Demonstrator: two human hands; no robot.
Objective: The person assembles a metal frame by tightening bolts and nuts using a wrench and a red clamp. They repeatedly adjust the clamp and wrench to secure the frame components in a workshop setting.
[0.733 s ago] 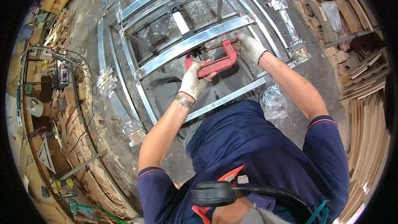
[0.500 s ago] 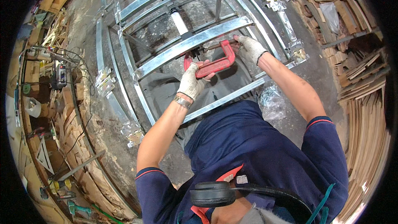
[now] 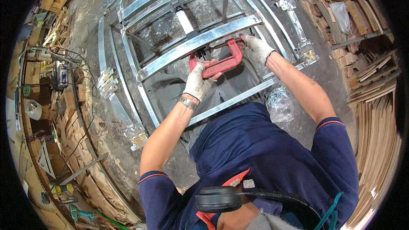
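Observation:
A red C-clamp (image 3: 223, 65) sits just under the near upper crossbar (image 3: 200, 45) of a silver metal frame. My left hand (image 3: 197, 82), in a white knit glove, grips the clamp's body at its left end, fingers curled around the red bar. At the clamp's right end is my right hand (image 3: 257, 50), also gloved, with its fingers closed at the screw end; the exact finger contact is partly hidden. Dark parts below the crossbar, by the clamp's left jaw, are too small to make out. A white and black cylinder (image 3: 185, 22) reaches back from behind the crossbar.
A lower metal rail (image 3: 232, 103) crosses right in front of my body. Outer rails with taped brackets (image 3: 109, 81) flank the frame on the concrete floor. Clear plastic (image 3: 280, 104) lies to the right. Wood strips (image 3: 375, 145) are stacked far right; offcuts and cables fill the left side.
Both hands keep their hold on the clamp. My right hand and its fingers have shifted only very slightly at the screw end.

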